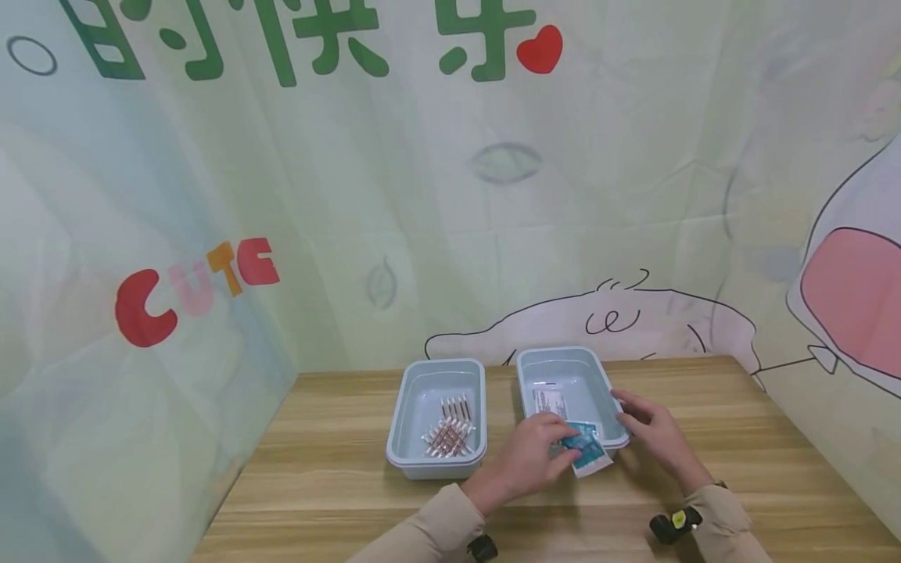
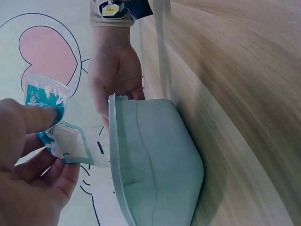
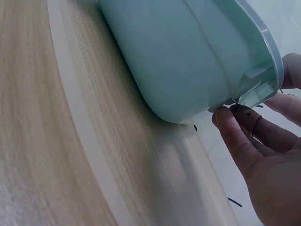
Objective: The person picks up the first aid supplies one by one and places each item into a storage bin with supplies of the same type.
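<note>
My left hand (image 1: 529,460) pinches small teal-and-white sachets (image 1: 587,450) between thumb and fingers, over the near edge of the right light-blue plastic basin (image 1: 611,381). In the left wrist view the sachets (image 2: 70,143) overlap, one showing a pale back; how many there are I cannot tell. With fingers on both sides of the rim, my right hand (image 1: 658,435) grips the right edge of that basin. A whitish printed packet (image 1: 549,400) lies inside it on the left. The left basin (image 1: 401,418) holds several brown-stemmed cotton swabs (image 1: 449,436) with white tips.
Both basins stand side by side on a wood-grain table (image 1: 317,469), towards its back edge. Behind and beside the table hangs a pale green printed cloth (image 1: 422,195). A small black device (image 1: 674,525) is strapped at my right wrist.
</note>
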Available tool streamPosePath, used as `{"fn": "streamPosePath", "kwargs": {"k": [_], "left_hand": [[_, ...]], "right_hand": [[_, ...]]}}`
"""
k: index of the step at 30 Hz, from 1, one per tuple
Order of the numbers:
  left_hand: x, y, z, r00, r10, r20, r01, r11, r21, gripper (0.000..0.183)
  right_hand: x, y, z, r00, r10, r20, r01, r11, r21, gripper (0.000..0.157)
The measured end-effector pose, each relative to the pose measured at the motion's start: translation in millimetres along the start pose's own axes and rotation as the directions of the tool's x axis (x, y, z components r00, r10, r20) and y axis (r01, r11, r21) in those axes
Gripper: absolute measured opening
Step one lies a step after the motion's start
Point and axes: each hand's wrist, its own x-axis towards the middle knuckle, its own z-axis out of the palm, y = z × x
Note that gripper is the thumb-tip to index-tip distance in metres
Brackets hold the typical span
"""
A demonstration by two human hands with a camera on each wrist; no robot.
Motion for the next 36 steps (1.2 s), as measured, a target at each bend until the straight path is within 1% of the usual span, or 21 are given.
{"fn": "streamPosePath", "kwargs": {"k": [6,13,20,24,30,32,36], "left_hand": [[0.7,-2.7,0.4,1.000,-0.012,0.003,0.012,1.000,-0.013,0.025],[2.2,-4.4,1.6,0.999,-0.047,0.026,0.047,0.999,-0.023,0.026],[2.8,-7.8,4.8,0.998,-0.054,0.036,0.054,0.998,-0.016,0.027],[2.3,-9.4,6.0,0.996,-0.070,0.050,0.071,0.997,-0.016,0.027],[1.4,-12.9,9.3,0.991,-0.110,0.081,0.114,0.993,-0.038,0.030],[1.5,-14.0,10.0,0.986,-0.134,0.098,0.139,0.990,-0.040,0.035],[1.4,-16.4,11.6,0.973,-0.177,0.148,0.181,0.983,-0.015,0.047]], "right_hand": [[-1,-2,0.0,1.000,0.009,0.001,-0.009,1.000,-0.005,0.048],[-1,-4,-0.3,1.000,0.022,0.006,-0.022,1.000,-0.014,0.048],[-2,-4,-0.5,1.000,0.020,0.005,-0.020,1.000,-0.009,0.048],[-2,-5,-0.5,1.000,0.023,0.007,-0.023,1.000,-0.014,0.048],[-3,-4,0.0,0.999,0.034,0.016,-0.033,0.999,-0.012,0.050],[-3,-4,-0.3,0.999,0.031,0.017,-0.031,0.999,-0.007,0.050],[-3,-5,-0.8,0.999,0.034,0.018,-0.034,0.999,-0.005,0.051]]}}
